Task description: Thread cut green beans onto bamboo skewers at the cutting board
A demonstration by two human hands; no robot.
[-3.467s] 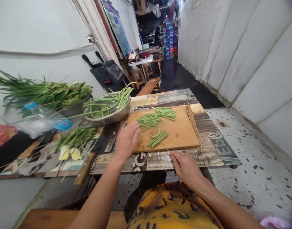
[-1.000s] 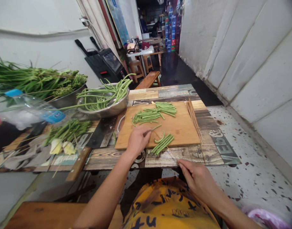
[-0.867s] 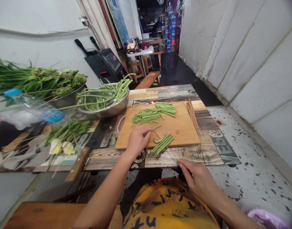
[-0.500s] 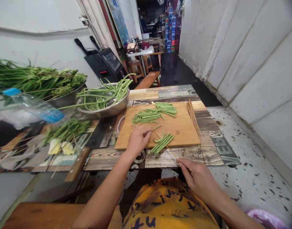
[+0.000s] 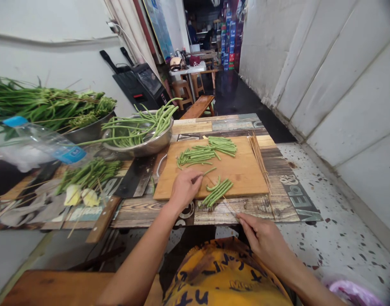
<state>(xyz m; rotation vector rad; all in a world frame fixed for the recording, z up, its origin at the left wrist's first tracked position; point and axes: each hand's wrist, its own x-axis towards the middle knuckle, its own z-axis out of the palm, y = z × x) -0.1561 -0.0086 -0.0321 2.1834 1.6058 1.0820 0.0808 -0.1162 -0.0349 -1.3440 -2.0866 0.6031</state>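
My left hand [image 5: 186, 185] is closed over the near left of the wooden cutting board [image 5: 246, 172], pinching a short piece of green bean [image 5: 210, 171]. Low on the right, my right hand [image 5: 260, 231] grips the near end of a thin wooden skewer [image 5: 229, 207]. Several bean pieces [image 5: 218, 193] sit side by side along that skewer, between my hands. The skewer's far end reaches toward the bean piece in my left fingers; whether it pierces it I cannot tell. Loose cut beans [image 5: 197, 154] lie at the back of the board.
Bare skewers [image 5: 261, 159] lie along the board's right edge. Left of the board stand a metal bowl [image 5: 150, 145] of long beans, a cleaver [image 5: 103, 219], skewered greens [image 5: 89, 174] and a plastic bottle [image 5: 49, 140]. Farther left is a basin [image 5: 94, 132] heaped with leafy greens.
Almost nothing differs. The skewered bean pieces have shifted very slightly to the right; both hands keep their hold and place.
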